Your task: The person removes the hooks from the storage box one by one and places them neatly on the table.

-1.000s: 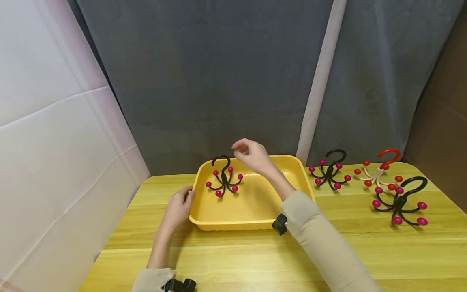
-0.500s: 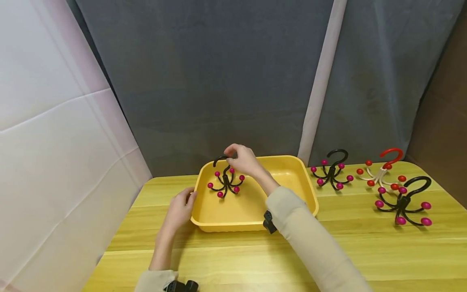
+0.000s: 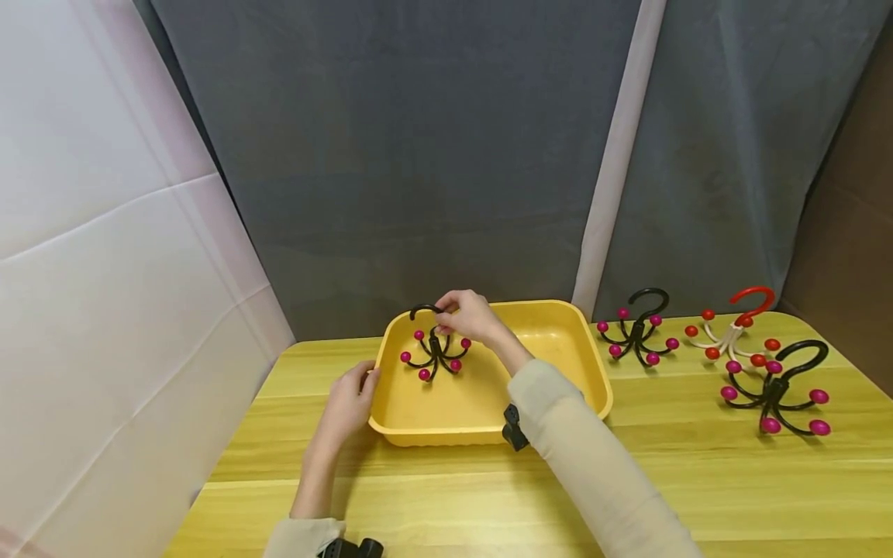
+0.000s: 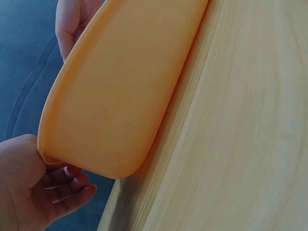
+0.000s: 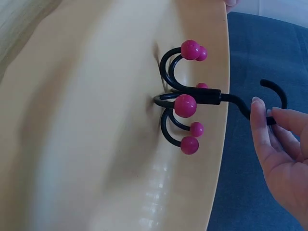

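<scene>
A black multi-arm hook hanger (image 3: 436,346) with pink ball tips stands upright inside the yellow plastic tray (image 3: 439,403), towards its left side. My right hand (image 3: 474,319) pinches the hanger's curved top hook between thumb and fingers, as the right wrist view of the hanger (image 5: 207,96) shows plainly. At the tray's left side, my left hand (image 3: 346,399) holds the rim. In the left wrist view the left hand (image 4: 29,180) has its thumb side at the rim and fingers curled beneath it.
Right of the tray stand two more black hangers with pink tips, a farther one (image 3: 636,333) and a nearer one (image 3: 774,387). Beside them is a white hanger with red hook (image 3: 731,333). A grey curtain (image 3: 391,170) hangs behind the wooden table (image 3: 446,496).
My right hand has come left and down from above the tray onto the hanger's hook and now pinches it. My left hand has stayed at the tray's rim.
</scene>
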`<move>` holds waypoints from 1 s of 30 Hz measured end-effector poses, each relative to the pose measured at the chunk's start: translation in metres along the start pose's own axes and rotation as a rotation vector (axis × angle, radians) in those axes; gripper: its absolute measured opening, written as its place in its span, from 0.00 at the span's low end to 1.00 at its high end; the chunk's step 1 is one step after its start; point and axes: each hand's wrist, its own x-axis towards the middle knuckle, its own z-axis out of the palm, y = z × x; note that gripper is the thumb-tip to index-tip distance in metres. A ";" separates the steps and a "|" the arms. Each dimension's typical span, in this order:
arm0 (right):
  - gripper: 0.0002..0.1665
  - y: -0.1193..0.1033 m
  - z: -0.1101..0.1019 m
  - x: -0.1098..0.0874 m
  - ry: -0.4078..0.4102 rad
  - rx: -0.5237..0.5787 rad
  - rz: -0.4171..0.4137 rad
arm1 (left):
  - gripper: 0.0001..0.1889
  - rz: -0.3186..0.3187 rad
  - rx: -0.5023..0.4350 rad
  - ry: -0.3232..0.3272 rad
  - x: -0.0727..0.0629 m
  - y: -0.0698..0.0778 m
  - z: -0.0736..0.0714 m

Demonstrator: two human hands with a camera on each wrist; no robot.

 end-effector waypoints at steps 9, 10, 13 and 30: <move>0.10 0.001 -0.003 -0.004 -0.012 0.103 -0.013 | 0.17 -0.019 -0.007 -0.011 0.000 0.001 0.000; 0.10 0.000 -0.004 -0.004 -0.013 0.119 -0.015 | 0.17 -0.021 -0.007 -0.013 0.001 0.001 0.000; 0.11 0.000 -0.007 -0.006 -0.008 0.153 -0.025 | 0.17 -0.017 -0.008 -0.012 0.000 0.001 0.000; 0.11 -0.029 -0.039 -0.033 -0.008 0.114 -0.126 | 0.16 0.024 -0.006 0.008 0.000 0.000 0.000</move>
